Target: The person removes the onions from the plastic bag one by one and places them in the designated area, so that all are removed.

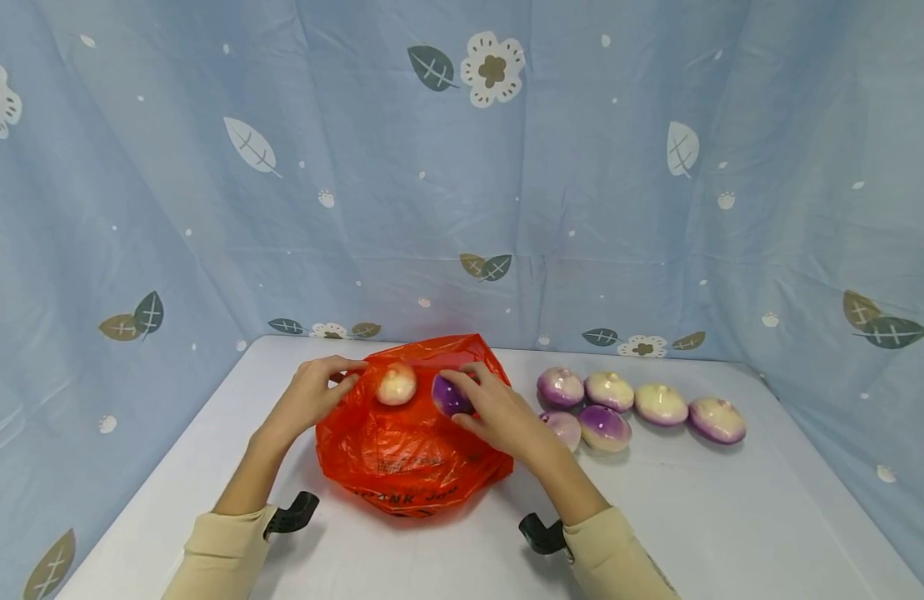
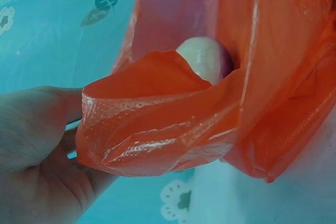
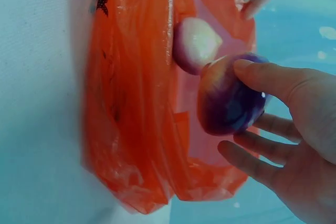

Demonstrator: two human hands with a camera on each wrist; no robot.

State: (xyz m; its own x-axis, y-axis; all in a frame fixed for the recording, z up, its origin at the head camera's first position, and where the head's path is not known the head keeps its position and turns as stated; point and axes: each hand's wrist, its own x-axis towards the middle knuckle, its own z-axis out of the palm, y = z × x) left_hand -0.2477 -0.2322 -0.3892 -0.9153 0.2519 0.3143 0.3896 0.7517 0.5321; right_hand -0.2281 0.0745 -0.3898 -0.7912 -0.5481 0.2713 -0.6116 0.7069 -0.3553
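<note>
A red plastic bag (image 1: 412,446) lies on the table with its mouth spread open. My left hand (image 1: 319,393) pinches the left rim of that bag (image 2: 152,145). Inside sits a cream-and-purple turnip (image 1: 397,385), and the right wrist view shows the same turnip (image 3: 197,44) near the far side of the mouth. Over the bag's right half, my right hand (image 1: 499,414) holds a second turnip (image 1: 451,395) between thumb and fingers. This held turnip (image 3: 231,95) shows a dark purple, glossy side.
Several more turnips (image 1: 660,404) stand grouped on the white table (image 1: 701,508), right of the bag. One pale purple turnip (image 1: 562,429) is partly hidden behind my right forearm. A blue patterned curtain (image 1: 402,200) hangs along the back and sides.
</note>
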